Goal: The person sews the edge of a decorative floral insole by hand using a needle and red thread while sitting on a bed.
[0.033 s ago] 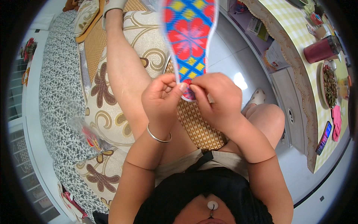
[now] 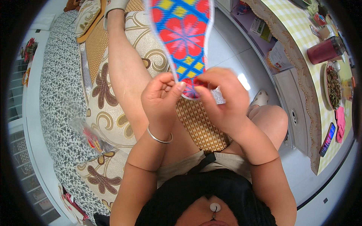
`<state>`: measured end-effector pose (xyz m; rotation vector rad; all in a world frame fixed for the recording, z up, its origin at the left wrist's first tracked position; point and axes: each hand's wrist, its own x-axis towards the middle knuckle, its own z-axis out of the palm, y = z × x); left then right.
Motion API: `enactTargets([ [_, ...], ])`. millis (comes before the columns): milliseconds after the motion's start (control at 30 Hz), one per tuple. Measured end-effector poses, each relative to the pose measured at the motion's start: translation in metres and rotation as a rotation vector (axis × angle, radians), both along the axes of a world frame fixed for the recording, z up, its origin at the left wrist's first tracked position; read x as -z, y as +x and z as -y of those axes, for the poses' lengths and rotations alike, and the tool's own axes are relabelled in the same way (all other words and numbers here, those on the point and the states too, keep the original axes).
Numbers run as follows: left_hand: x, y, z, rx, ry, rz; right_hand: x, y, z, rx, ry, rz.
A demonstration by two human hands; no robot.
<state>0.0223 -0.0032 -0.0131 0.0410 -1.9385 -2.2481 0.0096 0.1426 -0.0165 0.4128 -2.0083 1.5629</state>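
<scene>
An embroidered insole (image 2: 185, 35), red, blue and yellow with a white edge, is held up in front of me, its narrow heel end toward me. My left hand (image 2: 160, 92) pinches the left edge of that heel end between thumb and fingers. At the heel's right side, my right hand (image 2: 226, 98) has its thumb and forefinger curled against the red stitching. Whatever those fingertips hold, if anything, is too small to make out. A white patterned scrap (image 2: 217, 95) shows beside the right thumb, partly covered by the hand.
A woven mat (image 2: 200, 120) lies between my legs on the patterned sofa cover (image 2: 113, 150). A clear plastic bag (image 2: 92, 139) rests at the left. On the checked table (image 2: 294, 22) at right are a dark red cup (image 2: 324, 50), a dish of food (image 2: 333, 86) and a phone (image 2: 327, 139).
The insole has shifted left and tilted slightly. My right hand has moved a little to the right, its thumb and forefinger a bit farther apart. The left hand keeps its pinch.
</scene>
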Motion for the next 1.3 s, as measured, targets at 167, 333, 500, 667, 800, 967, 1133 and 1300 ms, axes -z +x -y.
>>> enactTargets([
  [167,0.009,-0.007,0.013,0.223,0.388,0.059,0.006,-0.013,-0.02,-0.277,-0.587,0.675],
  [333,0.008,-0.007,0.007,0.203,0.256,0.077,0.015,-0.01,-0.002,-0.693,-1.068,0.97],
  [500,0.013,-0.006,0.006,0.261,0.222,0.047,0.019,-0.008,0.002,-0.733,-1.289,1.053],
  [667,0.015,-0.01,0.006,0.301,0.319,0.112,0.029,-0.008,0.006,-0.716,-1.394,0.994],
  [800,0.018,-0.011,0.01,0.317,0.4,0.145,0.024,-0.004,0.011,-0.612,-1.38,0.956],
  [967,0.017,-0.014,0.002,0.471,0.604,0.223,0.015,0.002,0.009,-0.502,-1.165,0.694],
  [1133,0.02,-0.009,-0.003,0.381,0.535,0.216,0.014,0.003,0.01,-0.389,-0.794,0.447],
  [1300,0.024,-0.013,-0.006,0.55,0.751,0.236,0.021,-0.014,-0.011,-0.827,-1.401,0.731],
])
